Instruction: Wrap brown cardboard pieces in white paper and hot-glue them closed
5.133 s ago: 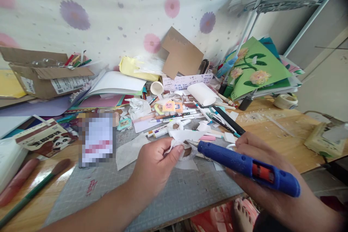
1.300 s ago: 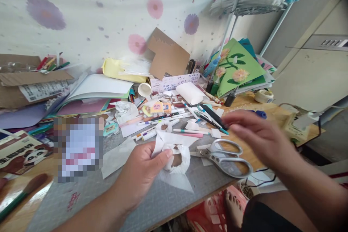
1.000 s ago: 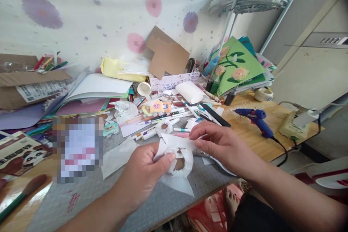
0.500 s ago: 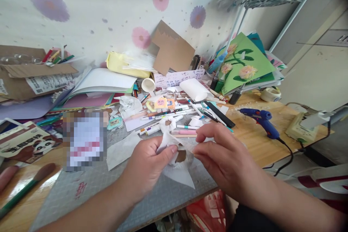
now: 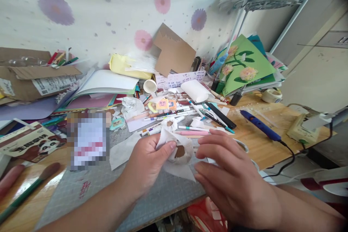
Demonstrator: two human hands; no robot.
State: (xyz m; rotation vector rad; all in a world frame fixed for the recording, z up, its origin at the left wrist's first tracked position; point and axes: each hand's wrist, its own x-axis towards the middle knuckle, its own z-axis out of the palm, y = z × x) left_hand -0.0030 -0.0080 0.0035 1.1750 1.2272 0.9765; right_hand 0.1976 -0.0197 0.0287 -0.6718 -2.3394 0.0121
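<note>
both hands at a small white paper piece over the grey cutting mat

the left hand [image 5: 148, 163] pinches the white paper piece [image 5: 178, 151] (a frilled ring with a brown centre, as far as the blur allows) between thumb and fingers, just above the cutting mat [image 5: 114, 192]. the right hand [image 5: 231, 181] lies just right of the piece, fingers spread and loose, tips close to its edge but gripping nothing; contact is hard to tell. beyond the mat's far edge lie scattered marker pens [image 5: 174, 114]. right of the mat, on the wooden table [image 5: 272, 119], rests a blue glue gun [image 5: 259, 125].
</note>
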